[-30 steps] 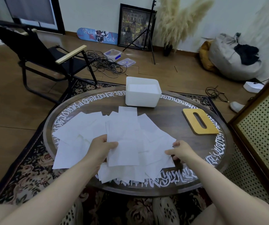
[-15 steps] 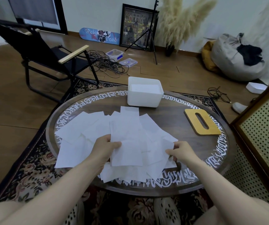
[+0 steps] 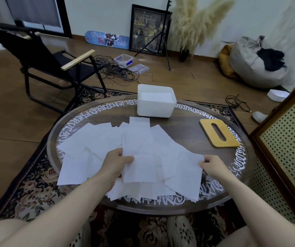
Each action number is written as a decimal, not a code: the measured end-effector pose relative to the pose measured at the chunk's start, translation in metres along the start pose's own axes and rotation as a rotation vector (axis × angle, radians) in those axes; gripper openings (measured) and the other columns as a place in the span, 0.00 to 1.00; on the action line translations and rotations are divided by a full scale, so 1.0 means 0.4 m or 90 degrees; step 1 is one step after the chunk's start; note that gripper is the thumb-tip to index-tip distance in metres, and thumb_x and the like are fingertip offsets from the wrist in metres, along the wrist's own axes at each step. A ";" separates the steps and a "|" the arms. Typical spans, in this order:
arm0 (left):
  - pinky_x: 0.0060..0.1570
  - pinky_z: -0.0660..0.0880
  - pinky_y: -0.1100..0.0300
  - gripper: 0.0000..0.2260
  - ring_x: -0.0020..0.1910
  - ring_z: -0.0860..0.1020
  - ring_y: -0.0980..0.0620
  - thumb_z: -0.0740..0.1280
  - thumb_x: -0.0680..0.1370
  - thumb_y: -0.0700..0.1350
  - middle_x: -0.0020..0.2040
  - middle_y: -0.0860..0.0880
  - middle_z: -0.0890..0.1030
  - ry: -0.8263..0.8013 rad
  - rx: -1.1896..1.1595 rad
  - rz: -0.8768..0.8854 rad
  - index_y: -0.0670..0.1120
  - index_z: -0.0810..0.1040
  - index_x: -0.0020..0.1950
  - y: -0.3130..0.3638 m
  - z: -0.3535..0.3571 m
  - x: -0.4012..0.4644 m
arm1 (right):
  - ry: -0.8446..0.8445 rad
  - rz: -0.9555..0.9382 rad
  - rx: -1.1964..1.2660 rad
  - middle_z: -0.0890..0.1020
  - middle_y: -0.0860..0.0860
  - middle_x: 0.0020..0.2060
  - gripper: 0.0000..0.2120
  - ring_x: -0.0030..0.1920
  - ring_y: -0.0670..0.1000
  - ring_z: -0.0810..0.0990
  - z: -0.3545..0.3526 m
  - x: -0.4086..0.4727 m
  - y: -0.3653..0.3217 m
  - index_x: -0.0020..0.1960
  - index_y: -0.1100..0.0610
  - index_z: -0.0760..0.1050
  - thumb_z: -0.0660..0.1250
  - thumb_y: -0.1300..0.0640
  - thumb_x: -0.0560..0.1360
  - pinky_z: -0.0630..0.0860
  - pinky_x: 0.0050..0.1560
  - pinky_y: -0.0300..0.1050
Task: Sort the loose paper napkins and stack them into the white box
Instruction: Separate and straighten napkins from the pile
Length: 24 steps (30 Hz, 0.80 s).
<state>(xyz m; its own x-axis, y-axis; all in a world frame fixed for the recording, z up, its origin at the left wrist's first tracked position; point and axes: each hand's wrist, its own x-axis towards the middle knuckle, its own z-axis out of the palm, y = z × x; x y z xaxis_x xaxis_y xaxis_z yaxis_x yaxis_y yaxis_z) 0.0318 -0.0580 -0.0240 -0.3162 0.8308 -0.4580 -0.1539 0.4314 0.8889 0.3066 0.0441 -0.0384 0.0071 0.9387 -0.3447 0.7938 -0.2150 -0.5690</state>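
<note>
Several white paper napkins (image 3: 97, 138) lie spread and overlapping across the near half of the round table (image 3: 182, 129). My left hand (image 3: 115, 164) pinches the left edge of a held napkin stack (image 3: 139, 157) lifted slightly over the pile. My right hand (image 3: 212, 164) grips the right corner of another napkin (image 3: 184, 173) on the pile's right side. The white box (image 3: 155, 107) stands at the table's far edge, with white napkins inside it.
A yellow wooden lid with a slot (image 3: 218, 133) lies on the table's right side. A black folding chair (image 3: 50, 63) stands to the far left, with cables (image 3: 114, 70) on the floor. A perforated cabinet (image 3: 285, 148) is close on the right.
My right hand has closed on the corner of the right-hand napkin and lifted it a little. My left hand still holds its stack, shifted slightly.
</note>
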 end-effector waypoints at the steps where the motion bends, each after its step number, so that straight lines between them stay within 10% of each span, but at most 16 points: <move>1: 0.37 0.73 0.58 0.08 0.42 0.79 0.50 0.64 0.78 0.34 0.47 0.49 0.81 -0.001 0.000 0.000 0.44 0.78 0.52 0.001 0.003 0.000 | -0.012 -0.001 0.033 0.77 0.53 0.31 0.11 0.35 0.54 0.73 0.000 -0.006 -0.002 0.36 0.57 0.75 0.62 0.63 0.77 0.67 0.37 0.44; 16: 0.39 0.75 0.57 0.08 0.43 0.79 0.50 0.63 0.79 0.36 0.46 0.50 0.81 0.002 0.019 -0.001 0.44 0.78 0.55 -0.003 0.027 0.009 | -0.055 -0.014 0.232 0.82 0.53 0.39 0.06 0.37 0.50 0.79 -0.021 -0.059 -0.049 0.48 0.61 0.77 0.62 0.61 0.80 0.71 0.33 0.40; 24: 0.49 0.76 0.50 0.07 0.48 0.79 0.46 0.62 0.80 0.37 0.48 0.49 0.81 0.009 0.045 0.004 0.47 0.78 0.50 -0.009 0.031 0.010 | -0.198 -0.031 0.421 0.85 0.58 0.48 0.10 0.47 0.56 0.83 -0.014 -0.072 -0.099 0.56 0.63 0.77 0.65 0.58 0.78 0.78 0.49 0.50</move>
<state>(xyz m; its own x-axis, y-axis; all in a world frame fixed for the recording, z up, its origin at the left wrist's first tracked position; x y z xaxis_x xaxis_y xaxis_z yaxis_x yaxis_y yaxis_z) 0.0428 -0.0519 -0.0293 -0.3296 0.8290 -0.4519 -0.0857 0.4504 0.8887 0.2783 0.0272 -0.0016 -0.2690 0.8526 -0.4480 0.2555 -0.3853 -0.8867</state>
